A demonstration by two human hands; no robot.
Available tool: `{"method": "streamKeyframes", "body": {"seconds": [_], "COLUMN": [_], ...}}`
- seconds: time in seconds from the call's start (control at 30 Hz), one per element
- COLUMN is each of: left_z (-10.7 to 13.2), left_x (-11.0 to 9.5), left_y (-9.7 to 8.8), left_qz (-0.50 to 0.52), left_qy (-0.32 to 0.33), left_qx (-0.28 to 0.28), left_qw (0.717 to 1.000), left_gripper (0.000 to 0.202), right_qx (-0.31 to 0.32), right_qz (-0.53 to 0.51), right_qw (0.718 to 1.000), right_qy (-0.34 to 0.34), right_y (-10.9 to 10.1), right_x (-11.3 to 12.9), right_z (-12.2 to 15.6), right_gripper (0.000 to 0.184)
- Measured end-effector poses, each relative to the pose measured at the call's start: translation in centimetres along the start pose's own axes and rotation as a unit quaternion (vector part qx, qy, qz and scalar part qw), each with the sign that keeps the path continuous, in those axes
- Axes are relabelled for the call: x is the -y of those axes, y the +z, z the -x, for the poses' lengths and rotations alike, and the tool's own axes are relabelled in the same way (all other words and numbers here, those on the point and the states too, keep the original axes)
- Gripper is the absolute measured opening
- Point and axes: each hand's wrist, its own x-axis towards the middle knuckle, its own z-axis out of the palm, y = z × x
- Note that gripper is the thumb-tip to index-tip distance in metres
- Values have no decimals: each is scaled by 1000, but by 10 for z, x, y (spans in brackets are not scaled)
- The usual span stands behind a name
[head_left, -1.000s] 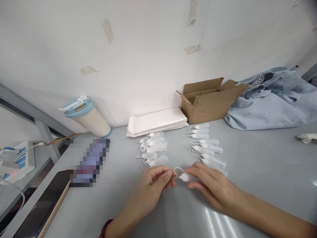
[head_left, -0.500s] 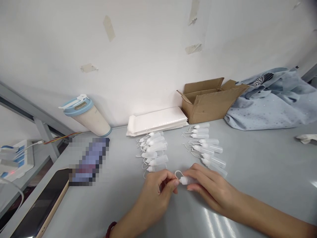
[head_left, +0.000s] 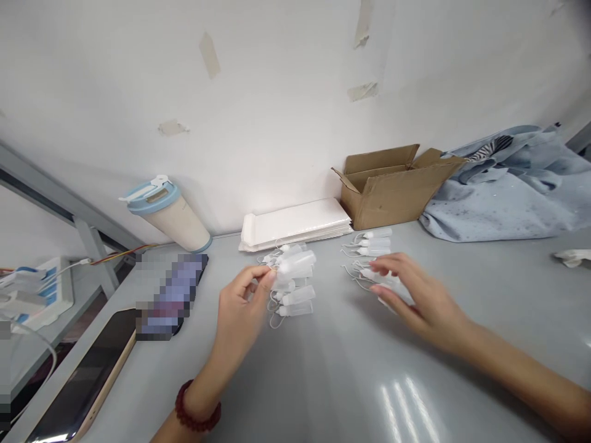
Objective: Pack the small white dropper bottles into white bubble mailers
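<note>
My left hand [head_left: 244, 301] pinches a small translucent squeeze bottle [head_left: 298, 263] by its tip end, with the body pointing right. Below it lies the left pile of similar bottles [head_left: 298, 309], with white caps and thin looped cords. My right hand [head_left: 406, 295] reaches over the right group of bottles [head_left: 373, 251], thumb and fingers apart around one of them. That bottle is partly hidden by the fingers, and no grip on it shows.
Behind the bottles lie a stack of white padded envelopes [head_left: 295, 224] and an open cardboard box [head_left: 397, 200]. A blue cloth bag [head_left: 508, 197] is at right. At left are a tumbler [head_left: 173, 215], a phone [head_left: 87, 375], a pixelated item [head_left: 173, 298] and a power strip [head_left: 50, 286].
My left hand has moved left and away from me with the bottle, over the left pile. My right hand has let go of that bottle and moved to the right group.
</note>
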Motion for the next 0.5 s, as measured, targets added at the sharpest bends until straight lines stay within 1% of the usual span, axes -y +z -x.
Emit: {"method": "streamKeyframes", "body": {"seconds": [0.1,0.2,0.27,0.33,0.4,0.5], "left_z": [-11,-19,-22,-25,-26,-26], "left_x": [14,28,34,37,36,34], "left_y": [-1,3,4,5,4,2], "left_qz": [3,52,98,124,123,98], "left_qy": [-6,-31,-43,-49,-50,-55], "left_qx": [-65,-95,-93,-76,-59,-59], "left_qw": [998,994,990,988,989,992], "left_gripper": [23,26,29,35,37,33], "right_qx": [-34,-24,-16,-5,10,36], "right_qz": [37,63,67,70,70,64], "right_qw": [998,995,993,991,990,989], "right_qy": [23,77,95,111,124,128], "right_y": [-5,-8,-9,-10,-10,-10], "right_x": [-25,-54,-69,-79,-84,-86], "right_z": [-8,-13,-14,-15,-14,-12], "right_gripper": [22,30,35,38,39,41]}}
